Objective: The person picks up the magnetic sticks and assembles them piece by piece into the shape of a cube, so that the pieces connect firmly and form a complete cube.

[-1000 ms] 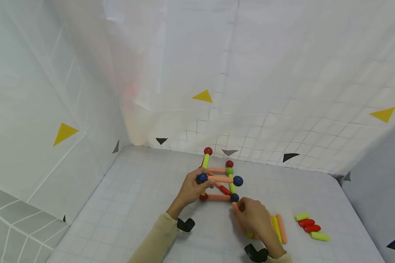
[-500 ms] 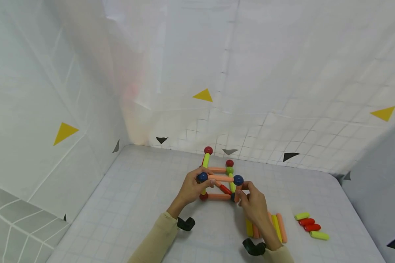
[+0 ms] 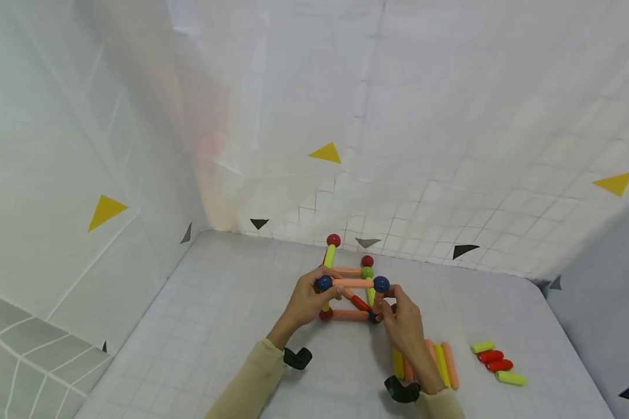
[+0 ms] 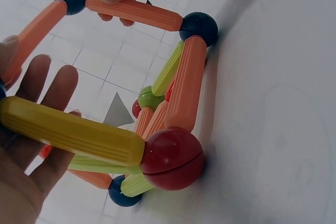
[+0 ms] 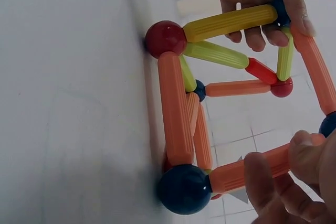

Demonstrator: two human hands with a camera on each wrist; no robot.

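A left hand (image 3: 306, 298) grips a stick-and-ball frame (image 3: 353, 283) near the table's (image 3: 230, 285) far edge; the right hand (image 3: 403, 321) pinches its upright orange stick (image 4: 149, 15), partly covering it. The right forearm (image 3: 424, 368) hides some loose sticks (image 3: 441, 364).

There is lots of room on the table (image 3: 215, 285) left of the left hand (image 3: 308, 298). The stick frame (image 3: 352, 283), right hand (image 3: 406, 325) and long sticks (image 3: 442, 364) get in the way, and a small gap splits those from the short sticks (image 3: 499, 365).
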